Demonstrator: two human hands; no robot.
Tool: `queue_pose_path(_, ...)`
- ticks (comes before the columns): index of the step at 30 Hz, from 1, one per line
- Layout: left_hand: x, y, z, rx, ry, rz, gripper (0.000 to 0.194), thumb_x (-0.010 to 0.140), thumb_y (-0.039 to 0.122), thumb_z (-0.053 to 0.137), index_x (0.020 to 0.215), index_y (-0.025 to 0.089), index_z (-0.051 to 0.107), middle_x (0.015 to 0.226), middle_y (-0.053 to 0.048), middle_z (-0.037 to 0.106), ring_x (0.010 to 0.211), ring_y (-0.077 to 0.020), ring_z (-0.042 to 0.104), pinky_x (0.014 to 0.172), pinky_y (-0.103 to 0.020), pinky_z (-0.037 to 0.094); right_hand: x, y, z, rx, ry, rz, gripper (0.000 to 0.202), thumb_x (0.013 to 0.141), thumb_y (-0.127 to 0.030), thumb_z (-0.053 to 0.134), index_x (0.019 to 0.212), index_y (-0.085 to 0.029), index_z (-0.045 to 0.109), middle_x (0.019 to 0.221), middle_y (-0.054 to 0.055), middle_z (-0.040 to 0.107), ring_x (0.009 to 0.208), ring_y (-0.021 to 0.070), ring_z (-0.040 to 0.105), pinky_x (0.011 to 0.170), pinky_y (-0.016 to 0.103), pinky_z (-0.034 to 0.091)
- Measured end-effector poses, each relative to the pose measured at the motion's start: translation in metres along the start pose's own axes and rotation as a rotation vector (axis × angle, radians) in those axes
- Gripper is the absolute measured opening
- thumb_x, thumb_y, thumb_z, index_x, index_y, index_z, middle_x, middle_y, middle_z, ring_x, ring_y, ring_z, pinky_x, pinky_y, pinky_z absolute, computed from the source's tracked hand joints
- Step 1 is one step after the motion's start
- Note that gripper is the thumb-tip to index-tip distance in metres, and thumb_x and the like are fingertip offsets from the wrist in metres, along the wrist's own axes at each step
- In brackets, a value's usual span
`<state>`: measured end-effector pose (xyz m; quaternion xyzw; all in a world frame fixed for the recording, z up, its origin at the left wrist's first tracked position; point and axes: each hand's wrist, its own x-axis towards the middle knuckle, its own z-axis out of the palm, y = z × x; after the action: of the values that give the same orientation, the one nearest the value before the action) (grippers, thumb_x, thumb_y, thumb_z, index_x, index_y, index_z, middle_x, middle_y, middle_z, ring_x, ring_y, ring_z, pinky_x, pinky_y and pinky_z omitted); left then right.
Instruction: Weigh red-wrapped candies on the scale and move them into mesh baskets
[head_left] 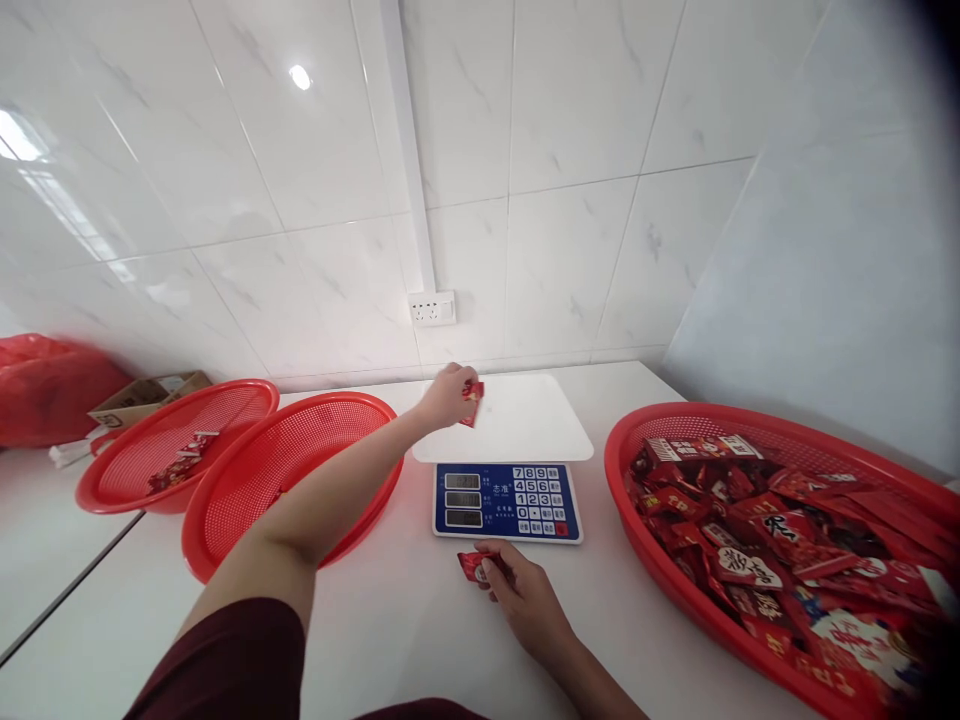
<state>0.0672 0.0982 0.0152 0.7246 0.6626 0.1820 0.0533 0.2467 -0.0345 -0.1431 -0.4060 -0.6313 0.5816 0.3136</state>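
My left hand [448,396] is closed on a small red packet [472,403], held over the left part of the white weighing plate [525,420]. Below the plate is the scale's blue panel [502,500] with number keys and three small displays. Just in front of that panel, my right hand [516,590] pinches another red packet [472,567] between thumb and fingers. To the right, a large red basket [626,480] holds many red wrapped packets [780,530].
A red mesh basket [300,430] lies under my left forearm. Farther left, another red basket [247,398] holds several packets [180,465], near a cardboard box [146,397] and a red plastic bag [56,390]. A socket [433,308] is on the tiled wall.
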Motion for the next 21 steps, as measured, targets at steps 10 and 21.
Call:
queue_pose_path(10, -0.122, -0.092, -0.078, 0.075, -0.057, -0.273, 0.064, 0.081, 0.053, 0.048, 0.137, 0.023, 0.037, 0.141, -0.011, 0.042, 0.124, -0.0305, 0.045, 0.097, -0.042, 0.042, -0.004, 0.000, 0.001, -0.039, -0.094, -0.043, 0.035, 0.087, -0.044, 0.045, 0.104, -0.020, 0.063, 0.092, 0.007, 0.069, 0.079, 0.0199, 0.064, 0.071, 0.032, 0.051)
queue_pose_path(21, -0.223, -0.067, -0.013, 0.196, -0.331, -0.270, 0.069, 0.083, 0.012, 0.036, 0.148, 0.027, 0.018, 0.105, -0.012, 0.068, 0.094, -0.0305, 0.064, 0.078, -0.040, 0.048, -0.003, 0.005, 0.004, -0.102, -0.137, 0.002, 0.043, 0.084, -0.053, 0.047, 0.106, -0.020, 0.063, 0.098, 0.009, 0.070, 0.083, 0.0218, 0.065, 0.074, 0.031, 0.052)
